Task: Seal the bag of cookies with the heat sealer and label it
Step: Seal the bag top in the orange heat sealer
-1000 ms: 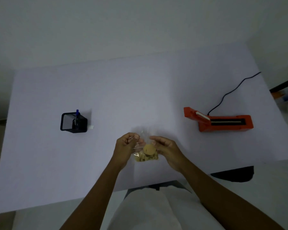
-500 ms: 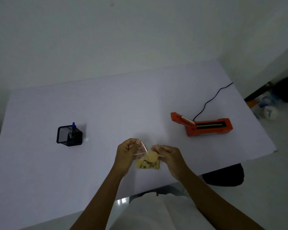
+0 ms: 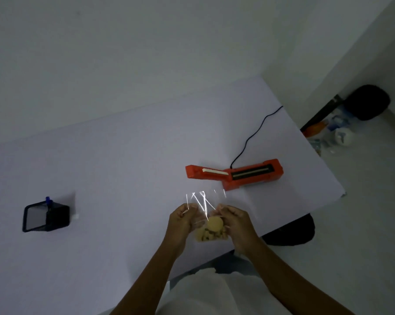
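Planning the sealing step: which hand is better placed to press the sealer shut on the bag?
Probably the right hand. The sealer lies open on the table just beyond it and to its right. The left hand is farther from it and could keep holding the bag.

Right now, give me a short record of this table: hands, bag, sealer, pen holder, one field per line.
left hand: pinching the bag's left side
right hand: pinching the bag's right side
bag of cookies: clear, held between both hands, top unsealed
heat sealer: orange, lid open, on the table beyond the bag
cord: black, runs from sealer to far edge
pen holder: black, far left, blue pen inside
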`<act>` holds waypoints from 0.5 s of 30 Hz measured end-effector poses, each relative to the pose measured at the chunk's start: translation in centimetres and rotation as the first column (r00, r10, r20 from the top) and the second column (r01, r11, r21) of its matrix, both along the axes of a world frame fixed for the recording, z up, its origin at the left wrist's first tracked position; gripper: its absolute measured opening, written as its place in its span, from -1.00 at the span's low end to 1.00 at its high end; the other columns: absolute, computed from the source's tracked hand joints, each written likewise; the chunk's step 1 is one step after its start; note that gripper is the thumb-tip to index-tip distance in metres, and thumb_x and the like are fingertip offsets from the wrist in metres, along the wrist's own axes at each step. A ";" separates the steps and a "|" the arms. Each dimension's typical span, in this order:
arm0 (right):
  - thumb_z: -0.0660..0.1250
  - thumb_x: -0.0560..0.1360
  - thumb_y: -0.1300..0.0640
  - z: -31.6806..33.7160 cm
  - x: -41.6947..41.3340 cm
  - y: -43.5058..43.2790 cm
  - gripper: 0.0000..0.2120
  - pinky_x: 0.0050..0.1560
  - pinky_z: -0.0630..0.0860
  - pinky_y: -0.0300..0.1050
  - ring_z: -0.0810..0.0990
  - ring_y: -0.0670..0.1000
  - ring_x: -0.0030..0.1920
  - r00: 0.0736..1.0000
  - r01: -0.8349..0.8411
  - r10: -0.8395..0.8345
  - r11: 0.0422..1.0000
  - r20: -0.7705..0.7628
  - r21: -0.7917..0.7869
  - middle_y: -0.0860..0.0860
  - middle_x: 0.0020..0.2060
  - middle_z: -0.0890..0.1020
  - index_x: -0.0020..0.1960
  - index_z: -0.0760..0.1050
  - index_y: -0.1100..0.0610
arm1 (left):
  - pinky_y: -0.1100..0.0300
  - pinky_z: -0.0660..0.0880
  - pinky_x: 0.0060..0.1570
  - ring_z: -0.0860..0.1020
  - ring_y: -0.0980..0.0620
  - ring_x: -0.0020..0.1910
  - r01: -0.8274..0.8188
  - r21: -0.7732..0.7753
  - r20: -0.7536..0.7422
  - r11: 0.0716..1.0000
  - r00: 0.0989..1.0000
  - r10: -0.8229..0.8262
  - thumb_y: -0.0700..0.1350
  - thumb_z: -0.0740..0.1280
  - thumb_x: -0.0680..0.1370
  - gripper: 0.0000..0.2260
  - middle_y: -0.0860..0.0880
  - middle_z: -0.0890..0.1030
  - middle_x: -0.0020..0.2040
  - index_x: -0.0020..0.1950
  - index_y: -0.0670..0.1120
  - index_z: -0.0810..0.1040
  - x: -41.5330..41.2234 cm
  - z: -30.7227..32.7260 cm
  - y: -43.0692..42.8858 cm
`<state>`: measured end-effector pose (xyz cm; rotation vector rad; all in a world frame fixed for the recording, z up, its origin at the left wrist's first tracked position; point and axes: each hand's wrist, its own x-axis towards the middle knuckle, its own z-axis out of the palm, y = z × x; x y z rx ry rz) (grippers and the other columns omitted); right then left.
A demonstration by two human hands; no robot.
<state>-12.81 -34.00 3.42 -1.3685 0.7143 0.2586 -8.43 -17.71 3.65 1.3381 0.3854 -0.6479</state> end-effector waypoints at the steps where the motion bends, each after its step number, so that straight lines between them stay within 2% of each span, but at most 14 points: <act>1: 0.28 0.60 0.11 -0.1 -0.1 -1.2 -0.76 -0.09 0.64 0.01 0.71 0.16 -0.06 1.000 0.015 -0.015 1.000 -0.015 0.005 0.13 -0.11 0.73 -0.08 0.66 0.20 | 0.07 0.63 -0.06 0.68 -0.13 -0.05 0.028 -0.019 -0.022 0.999 0.999 -0.028 -0.13 0.28 0.60 -0.79 -0.18 0.70 -0.04 0.09 -0.24 0.60 0.1 -0.1 -1.3; 5: 0.30 0.59 0.12 -0.5 0.0 -6.2 -0.78 -0.19 0.61 -0.08 0.71 0.12 -0.11 0.997 0.057 -0.057 0.998 -0.050 0.006 0.12 -0.14 0.73 -0.10 0.67 0.20 | -0.03 0.60 0.07 0.66 -0.18 0.01 0.136 -0.008 -0.019 0.991 0.990 -0.136 -0.16 0.37 0.54 -0.82 -0.18 0.71 -0.01 0.06 -0.23 0.65 0.5 -0.9 -6.3; 9: 0.30 0.59 0.08 -1.1 1.0 -10.5 -0.76 -0.19 0.61 -0.09 0.71 0.14 -0.10 0.997 0.041 -0.040 0.999 -0.064 0.010 0.13 -0.13 0.73 -0.07 0.66 0.22 | -0.05 0.63 0.00 0.65 -0.25 -0.04 0.107 0.065 -0.011 0.992 0.994 -0.106 -0.18 0.37 0.55 -0.87 -0.20 0.71 -0.09 -0.04 -0.19 0.70 1.6 -1.9 -10.4; 12: 0.31 0.58 0.07 -1.7 1.9 -13.3 -0.75 -0.20 0.60 -0.10 0.71 0.12 -0.11 0.996 0.049 -0.047 0.998 -0.080 0.032 0.15 -0.13 0.73 -0.07 0.66 0.22 | 0.01 0.64 -0.07 0.66 -0.23 -0.09 0.072 0.079 -0.028 0.994 0.997 -0.070 -0.21 0.37 0.54 -0.88 -0.21 0.71 -0.11 -0.05 -0.22 0.69 2.3 -2.5 -13.3; 15: 0.36 0.55 0.04 -2.8 2.5 -15.5 -0.77 -0.19 0.62 -0.07 0.71 0.09 -0.14 0.989 0.070 -0.060 0.995 -0.133 0.072 0.15 -0.13 0.74 -0.05 0.68 0.20 | 0.03 0.64 -0.12 0.67 -0.16 -0.17 0.055 0.110 -0.024 0.992 0.998 -0.053 -0.17 0.40 0.53 -0.86 -0.22 0.70 -0.15 -0.07 -0.23 0.69 2.8 -3.0 -16.0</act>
